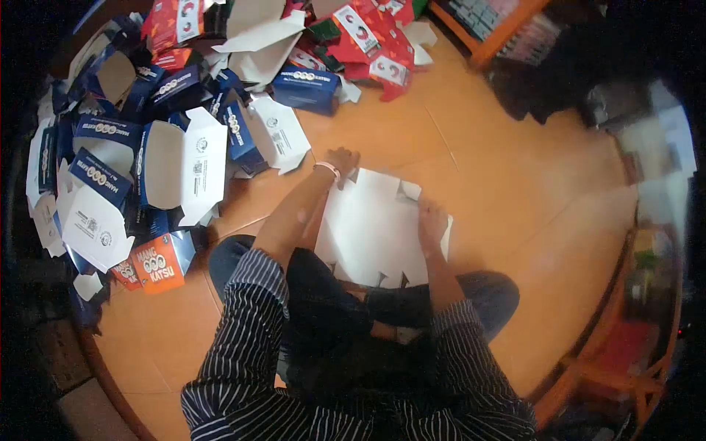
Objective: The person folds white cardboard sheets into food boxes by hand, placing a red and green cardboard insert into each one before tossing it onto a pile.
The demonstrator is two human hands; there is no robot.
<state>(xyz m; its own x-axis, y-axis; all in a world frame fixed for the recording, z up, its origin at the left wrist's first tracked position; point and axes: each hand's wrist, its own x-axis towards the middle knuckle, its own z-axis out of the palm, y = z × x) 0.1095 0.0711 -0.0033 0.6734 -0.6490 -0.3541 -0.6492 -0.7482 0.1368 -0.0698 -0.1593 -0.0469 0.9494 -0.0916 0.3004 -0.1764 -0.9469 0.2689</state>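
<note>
A white cardboard box blank lies unfolded, inner side up, in front of my crossed legs. Slits and small flaps show along its near and far edges. My left hand, with a light band at the wrist, has its fingers curled at the blank's far left corner. On the right side, my right hand is closed on the blank's edge beside a raised flap. The fingertips of both hands are partly hidden.
Folded blue boxes with white lids are heaped at the left. Red cartons lie at the far side, and an orange box sits at the pile's near end. Wooden shelving stands at the right, on an orange tiled floor.
</note>
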